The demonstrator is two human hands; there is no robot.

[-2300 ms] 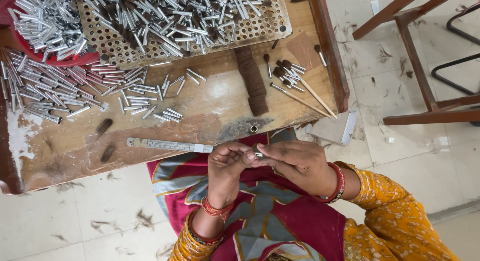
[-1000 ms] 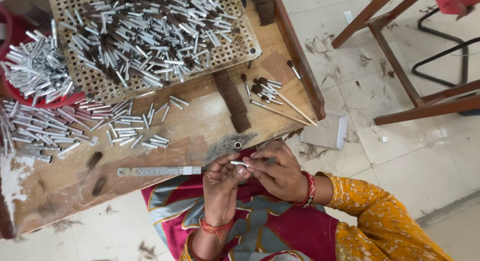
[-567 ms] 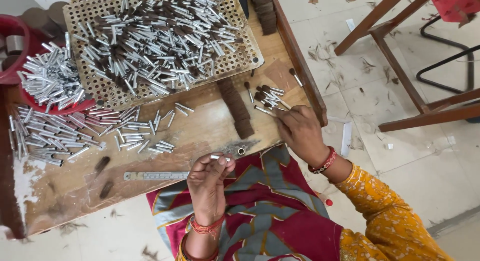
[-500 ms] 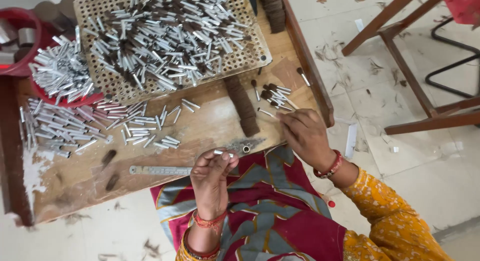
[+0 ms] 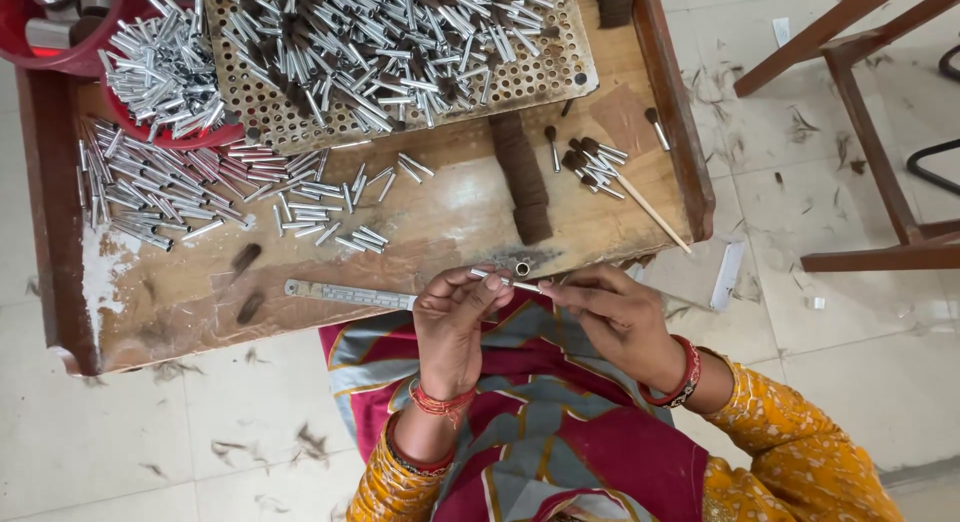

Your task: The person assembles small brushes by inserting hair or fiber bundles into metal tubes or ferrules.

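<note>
While we sat below the bench (image 5: 420,232) edge | left hand (image 5: 455,317) fingers pinched a metal tube (image 5: 492,277) | right hand (image 5: 615,317) fingers gripped its other end.

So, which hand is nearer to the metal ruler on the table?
Left. The left hand is just beside the right end of the metal ruler, at the table edge. The right hand is farther away, on the other side of the left hand.

No packages, labels, signs or screens show anywhere on the workbench or floor.
</note>
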